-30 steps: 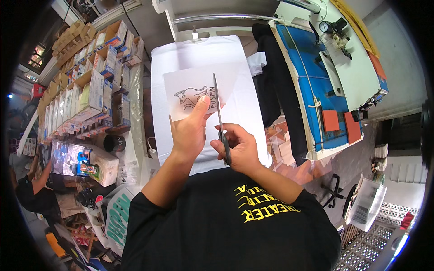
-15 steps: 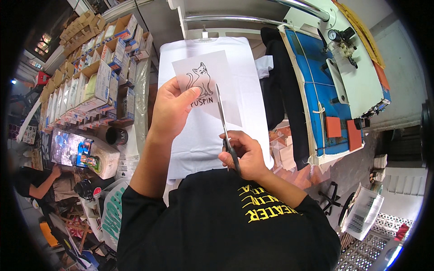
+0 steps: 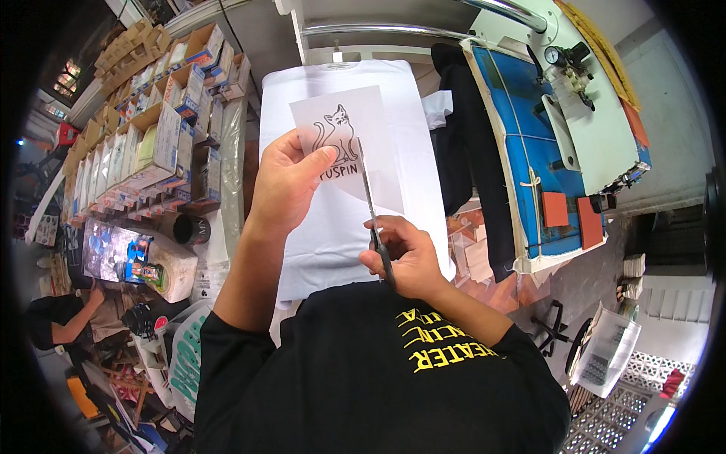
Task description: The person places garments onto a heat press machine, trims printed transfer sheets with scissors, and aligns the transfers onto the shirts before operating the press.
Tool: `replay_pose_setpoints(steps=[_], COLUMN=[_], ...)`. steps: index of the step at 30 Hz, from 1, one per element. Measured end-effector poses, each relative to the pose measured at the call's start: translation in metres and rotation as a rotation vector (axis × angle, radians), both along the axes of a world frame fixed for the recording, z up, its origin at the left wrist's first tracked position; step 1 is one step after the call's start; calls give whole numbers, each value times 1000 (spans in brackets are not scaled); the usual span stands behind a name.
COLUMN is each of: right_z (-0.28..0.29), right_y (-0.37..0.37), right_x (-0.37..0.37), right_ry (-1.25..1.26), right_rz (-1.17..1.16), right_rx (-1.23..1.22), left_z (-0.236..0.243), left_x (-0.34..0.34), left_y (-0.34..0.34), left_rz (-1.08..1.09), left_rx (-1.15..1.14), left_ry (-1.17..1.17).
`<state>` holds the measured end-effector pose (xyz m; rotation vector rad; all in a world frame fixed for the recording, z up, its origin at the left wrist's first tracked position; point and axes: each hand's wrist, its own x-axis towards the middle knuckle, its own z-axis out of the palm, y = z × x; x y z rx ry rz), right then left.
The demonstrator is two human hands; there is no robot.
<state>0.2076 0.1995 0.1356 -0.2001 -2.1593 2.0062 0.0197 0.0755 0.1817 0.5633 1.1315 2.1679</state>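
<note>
My left hand [image 3: 286, 178] pinches a translucent film sheet [image 3: 363, 106] by its left edge, thumb on top. A black line drawing of a sitting cat [image 3: 335, 140] with lettering under it is printed on the film. Scissors [image 3: 370, 198] with dark handles are gripped in my right hand [image 3: 412, 261]. Their blades point away from me and overlap the film just right of the cat. Beneath lies a white T-shirt [image 3: 325, 253], spread flat on a board that it hides.
Left of the shirt, open cardboard boxes [image 3: 155, 155] of packets stand stacked beside a dark mug [image 3: 192, 228]. To the right is a machine with a blue bed [image 3: 522, 151] and a pressure gauge [image 3: 554, 55]. Another person's arm [image 3: 79, 310] shows at far left.
The scissors' blades look closer together, and their tips have shifted slightly left against the film. My left hand keeps its hold. The view has shifted slightly.
</note>
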Motion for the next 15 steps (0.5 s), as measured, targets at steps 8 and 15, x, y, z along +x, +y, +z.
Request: replay_pose_setpoints(steps=[8,15], right_z=[8,13], right_y=[-7,-2], right_x=[-3,-8], right_ry=[-88,-81], right_rz=[-73,-99], right_rx=[-103,-83], left_z=[-3,-4], left_x=[1,10], left_y=[1,2], left_rz=[25,6], left_rx=[-81,-179], left_ry=[24,69])
